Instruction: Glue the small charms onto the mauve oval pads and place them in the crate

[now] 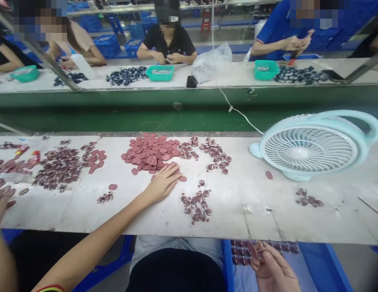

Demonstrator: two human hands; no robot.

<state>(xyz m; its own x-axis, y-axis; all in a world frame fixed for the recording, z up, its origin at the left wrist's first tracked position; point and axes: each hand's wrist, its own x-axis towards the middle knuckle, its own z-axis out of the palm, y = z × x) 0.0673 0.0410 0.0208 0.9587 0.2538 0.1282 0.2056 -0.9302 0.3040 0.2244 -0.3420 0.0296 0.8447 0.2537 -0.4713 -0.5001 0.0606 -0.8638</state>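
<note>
My left hand (163,182) lies on the white table with its fingers stretched out, at the front edge of a heap of flat reddish-brown oval discs (150,150). The fingertips touch discs there; whether one is under them I cannot tell. Low on the right, my right hand (275,265) is closed on a reddish-brown oval disc (252,249), with a small brown piece at the fingertips. Below that hand stands a blue crate (325,263) with rows of brown pieces (240,251) on a pale sheet. Small shiny brown pieces (197,205) lie loose right of my left hand.
A light-blue fan (310,146) stands at the right, its white cord (237,111) running back. More brown pieces (59,166) are heaped at the left, near another person's hand (0,202). Across the green divider (146,109), people work beside green baskets (160,73).
</note>
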